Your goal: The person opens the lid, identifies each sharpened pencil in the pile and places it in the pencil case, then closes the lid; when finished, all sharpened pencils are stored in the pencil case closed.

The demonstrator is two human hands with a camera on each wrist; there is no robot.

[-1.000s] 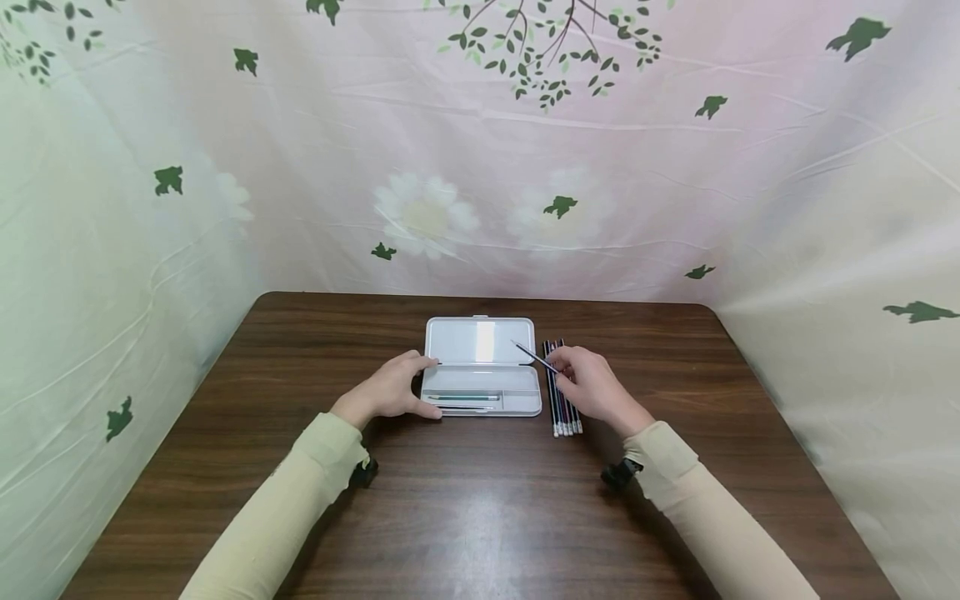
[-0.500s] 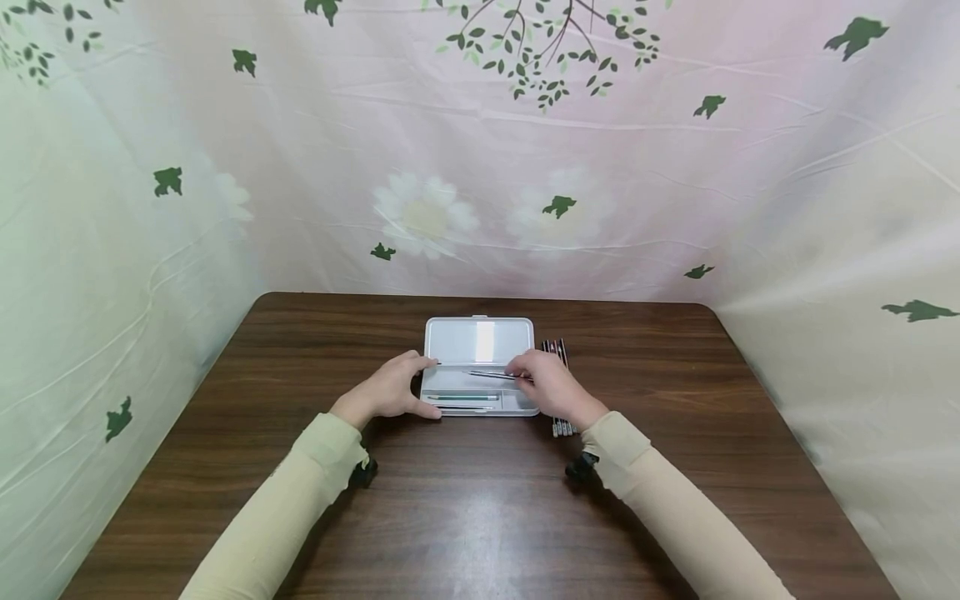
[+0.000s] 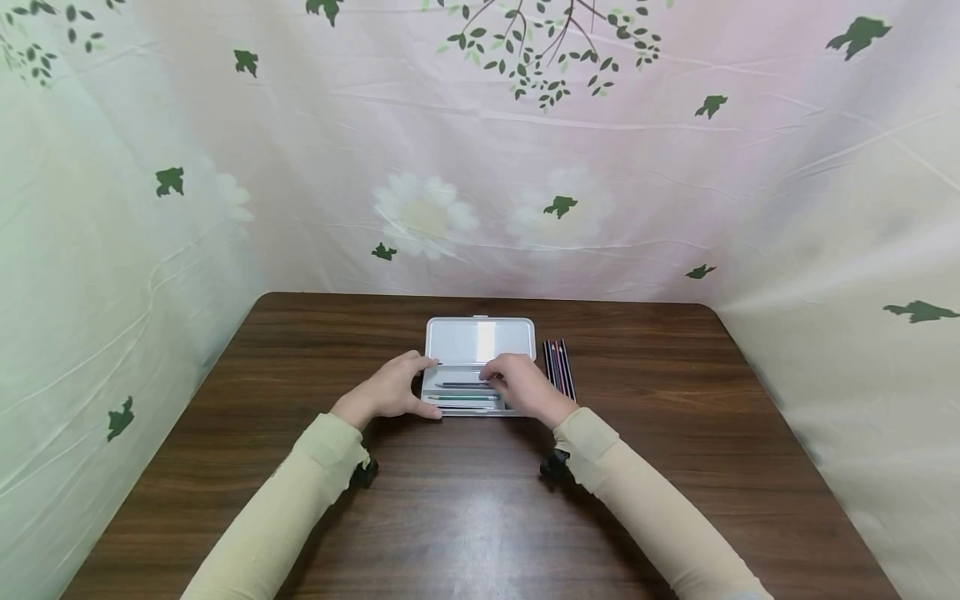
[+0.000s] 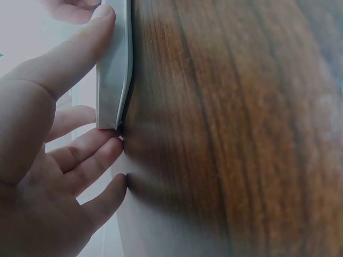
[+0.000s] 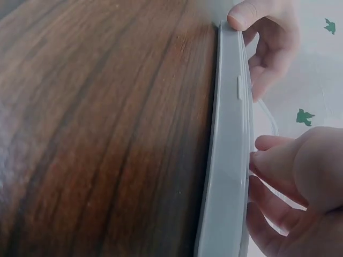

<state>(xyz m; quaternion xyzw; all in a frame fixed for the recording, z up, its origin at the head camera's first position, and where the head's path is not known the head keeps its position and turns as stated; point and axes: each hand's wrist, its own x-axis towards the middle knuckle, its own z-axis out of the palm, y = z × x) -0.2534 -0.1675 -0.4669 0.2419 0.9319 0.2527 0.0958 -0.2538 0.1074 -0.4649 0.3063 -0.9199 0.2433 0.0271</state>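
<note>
A white pencil case (image 3: 480, 340) lies opened out on the table, its lid folded back. My left hand (image 3: 388, 388) grips its left end, thumb (image 4: 102, 19) on the near wall and other fingers around the end. My right hand (image 3: 521, 387) reaches over the right half of the tray and pinches the right end of a dark pencil (image 3: 459, 385), which lies lengthwise in the rear compartment. In the right wrist view the case's side wall (image 5: 228, 134) hides the pencil. A greenish pencil (image 3: 457, 398) lies in the front compartment, with a dark thin one near the front edge.
Several dark pencils (image 3: 557, 362) lie side by side on the brown wooden table (image 3: 480, 508), just right of the case, partly hidden by my right hand. A printed cloth (image 3: 480, 167) hangs behind the table and along both sides.
My right hand has moved left from the pencil row to the case, carrying a pencil down into the rear compartment and turning it lengthwise. My left hand stays on the case.
</note>
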